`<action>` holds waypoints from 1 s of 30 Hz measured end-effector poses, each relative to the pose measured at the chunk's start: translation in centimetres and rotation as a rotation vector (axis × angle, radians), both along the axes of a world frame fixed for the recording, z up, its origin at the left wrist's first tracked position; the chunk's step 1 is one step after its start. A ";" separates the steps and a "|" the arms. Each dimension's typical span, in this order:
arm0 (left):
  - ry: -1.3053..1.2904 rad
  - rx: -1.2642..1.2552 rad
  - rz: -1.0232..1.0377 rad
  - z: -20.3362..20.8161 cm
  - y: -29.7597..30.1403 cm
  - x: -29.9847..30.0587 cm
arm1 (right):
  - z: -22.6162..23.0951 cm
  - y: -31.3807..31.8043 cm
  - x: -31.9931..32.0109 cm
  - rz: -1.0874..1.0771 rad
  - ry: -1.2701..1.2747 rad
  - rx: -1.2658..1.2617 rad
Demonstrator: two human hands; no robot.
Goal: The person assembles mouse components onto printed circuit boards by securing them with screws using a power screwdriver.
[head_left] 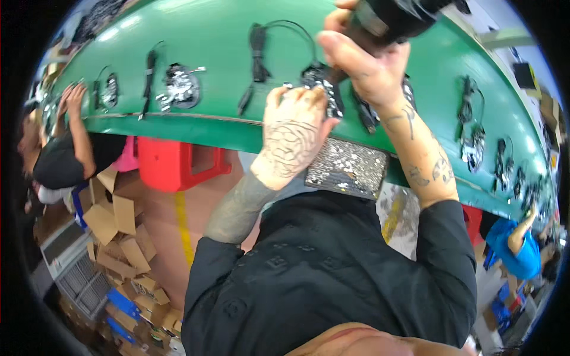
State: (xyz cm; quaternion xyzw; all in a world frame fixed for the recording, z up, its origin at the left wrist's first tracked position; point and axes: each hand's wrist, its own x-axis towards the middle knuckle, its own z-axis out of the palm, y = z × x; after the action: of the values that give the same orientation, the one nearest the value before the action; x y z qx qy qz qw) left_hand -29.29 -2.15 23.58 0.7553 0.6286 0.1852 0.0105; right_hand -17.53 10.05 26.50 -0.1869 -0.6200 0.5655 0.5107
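Two hands work a small part on a green surface (pixel 208 35).

The left hand (pixel 292 139) presses down on a small black part (pixel 323 89) near the surface's front edge, fingers curled over and partly hiding it. The right hand (pixel 368 59) is clenched around a black tool (pixel 395 18), cut off at the top. A tray (pixel 347 168) below holds tiny silver pieces, too small to tell.
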 end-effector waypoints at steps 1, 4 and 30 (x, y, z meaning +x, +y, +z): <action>0.010 -0.047 0.014 0.1 0.2 0.5 | 0.0 0.3 0.0 -0.001 -0.018 0.058; 0.049 -0.145 0.014 -0.3 1.0 1.4 | 0.2 1.0 1.3 -0.003 0.262 -0.114; -0.386 0.124 -0.435 -2.4 -2.3 1.4 | 7.1 -0.3 8.8 0.183 0.347 0.019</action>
State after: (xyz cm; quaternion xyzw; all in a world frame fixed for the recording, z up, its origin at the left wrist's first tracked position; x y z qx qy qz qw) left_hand -27.88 -4.47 21.16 0.8223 0.4258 0.3569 0.1230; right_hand -8.68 9.75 33.58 -0.0245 -0.5425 0.6274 0.5581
